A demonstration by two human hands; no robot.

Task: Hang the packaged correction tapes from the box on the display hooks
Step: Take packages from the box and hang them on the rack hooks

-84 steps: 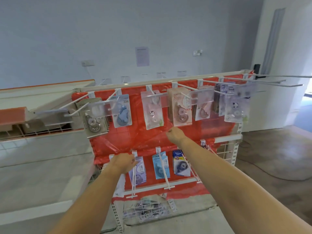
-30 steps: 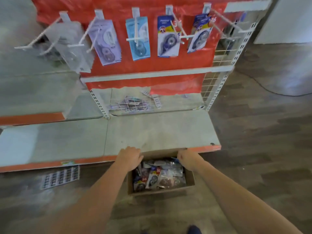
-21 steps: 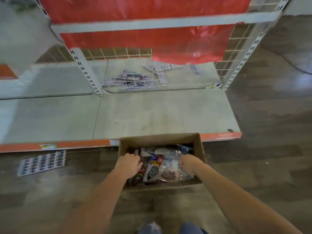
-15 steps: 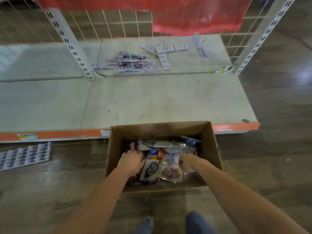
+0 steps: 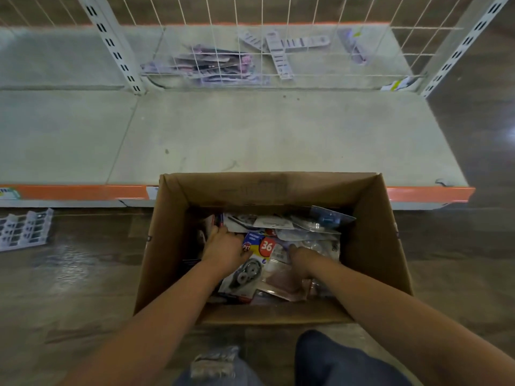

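The open brown cardboard box (image 5: 370, 246) was set on the dark floor against the pale shelf base (image 5: 250, 135), and the heap of packaged correction tapes (image 5: 281, 246) lay inside it. Both hands were sunk among them, the left hand (image 5: 224, 247) curled and the right hand (image 5: 299, 259) pressed flat on a pack, though a firm hold could not be told. The picking step was judged in hand; next, one pack would need to be pinched free and lifted toward the hooks, which were out of view

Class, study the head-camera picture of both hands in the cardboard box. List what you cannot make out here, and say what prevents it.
- Display hooks: cut off by the top edge of the head view.
- Left hand grip: its fingers are buried among the packaged correction tapes.
- Right hand grip: seen from the back, fingertips covered.
- How many packs the box holds: they overlap, and the arms hide some.
- Items behind the wire grid: blurred.
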